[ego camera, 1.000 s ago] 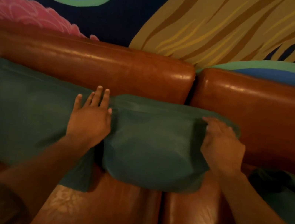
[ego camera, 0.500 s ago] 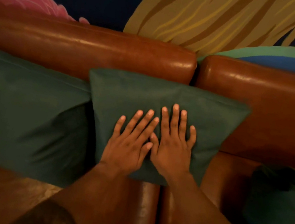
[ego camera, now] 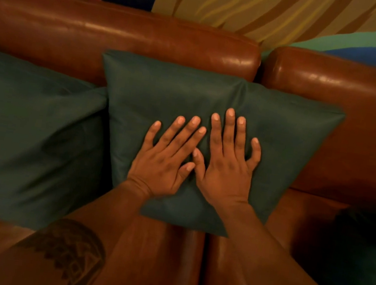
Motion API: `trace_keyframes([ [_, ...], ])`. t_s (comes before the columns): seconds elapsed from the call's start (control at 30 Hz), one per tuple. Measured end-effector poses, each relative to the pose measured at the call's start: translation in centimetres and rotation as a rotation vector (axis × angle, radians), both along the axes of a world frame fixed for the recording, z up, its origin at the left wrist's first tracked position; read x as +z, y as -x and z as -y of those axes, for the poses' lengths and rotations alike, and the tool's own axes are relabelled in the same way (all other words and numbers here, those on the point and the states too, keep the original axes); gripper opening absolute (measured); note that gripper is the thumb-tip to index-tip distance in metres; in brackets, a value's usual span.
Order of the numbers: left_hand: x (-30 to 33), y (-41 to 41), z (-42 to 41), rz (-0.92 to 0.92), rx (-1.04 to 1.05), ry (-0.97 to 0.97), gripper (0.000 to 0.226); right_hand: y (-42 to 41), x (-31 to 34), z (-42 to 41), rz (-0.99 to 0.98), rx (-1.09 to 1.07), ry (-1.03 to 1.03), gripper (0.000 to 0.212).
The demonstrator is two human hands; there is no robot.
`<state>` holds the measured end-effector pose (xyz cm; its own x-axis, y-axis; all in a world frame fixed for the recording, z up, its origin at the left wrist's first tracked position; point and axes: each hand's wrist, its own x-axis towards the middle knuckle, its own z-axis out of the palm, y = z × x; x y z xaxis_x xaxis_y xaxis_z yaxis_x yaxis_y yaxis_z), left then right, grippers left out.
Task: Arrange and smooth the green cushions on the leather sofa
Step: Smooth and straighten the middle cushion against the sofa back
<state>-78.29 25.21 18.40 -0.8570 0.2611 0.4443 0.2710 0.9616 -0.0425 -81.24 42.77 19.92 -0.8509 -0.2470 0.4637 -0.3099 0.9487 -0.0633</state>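
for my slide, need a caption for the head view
Both hands, left and right, press flat on the middle cushion against the sofa back.

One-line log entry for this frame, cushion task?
phase: smoothing | left hand: flat on middle cushion | right hand: flat beside it | left cushion: against sofa back

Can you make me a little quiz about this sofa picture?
1. True or false: both hands lie flat on the middle cushion.
2. What colour is the leather sofa?
3. Which hand is nearer the big cushion at the sofa's end? A left hand, B right hand.

Key: 1 true. 2 brown. 3 A.
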Motion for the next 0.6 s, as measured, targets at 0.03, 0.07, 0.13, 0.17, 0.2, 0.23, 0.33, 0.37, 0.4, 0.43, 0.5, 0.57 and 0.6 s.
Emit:
trace_keyframes([
  [0.03,0.1,0.0,0.2,-0.002,-0.005,0.014,0.066,0.0,0.1,-0.3,-0.005,0.011,-0.008,0.077],
  [0.07,0.2,0.0,0.4,-0.003,-0.008,0.032,0.068,-0.1,0.2,-0.6,-0.011,0.026,-0.022,0.076],
  [0.13,0.5,0.0,1.1,0.0,-0.017,0.068,0.07,-0.1,0.4,-1.4,-0.035,0.063,-0.062,0.074],
  [0.17,0.7,0.0,1.4,-0.002,-0.027,0.081,0.072,0.0,0.5,-2.0,-0.049,0.081,-0.082,0.073],
  [0.2,0.9,0.0,1.8,-0.006,-0.039,0.092,0.072,0.1,0.7,-2.8,-0.06,0.098,-0.103,0.072],
  [0.23,1.1,-0.1,2.1,-0.009,-0.053,0.1,0.073,0.2,0.8,-3.6,-0.069,0.111,-0.124,0.071],
  [0.33,1.6,-0.3,3.3,-0.02,-0.092,0.119,0.074,0.4,1.1,-6.0,-0.088,0.133,-0.174,0.072],
  [0.37,1.7,-0.4,3.9,-0.026,-0.1,0.131,0.075,0.4,1.2,-6.3,-0.089,0.134,-0.178,0.073],
  [0.4,1.8,-0.6,4.6,-0.03,-0.1,0.148,0.075,0.3,1.3,-6.4,-0.087,0.133,-0.177,0.074],
  [0.43,2.0,-0.7,5.2,-0.033,-0.096,0.164,0.075,0.2,1.4,-6.4,-0.083,0.127,-0.168,0.075],
  [0.5,2.2,-1.1,6.5,-0.025,-0.079,0.185,0.074,0.0,1.6,-6.8,-0.062,0.093,-0.136,0.078],
  [0.57,2.5,-1.7,7.3,-0.002,-0.069,0.183,0.074,-0.4,1.7,-8.2,-0.005,0.021,-0.08,0.086],
  [0.6,2.5,-2.1,7.4,0.003,-0.06,0.17,0.074,-0.9,1.6,-9.0,0.041,-0.037,-0.029,0.092],
])
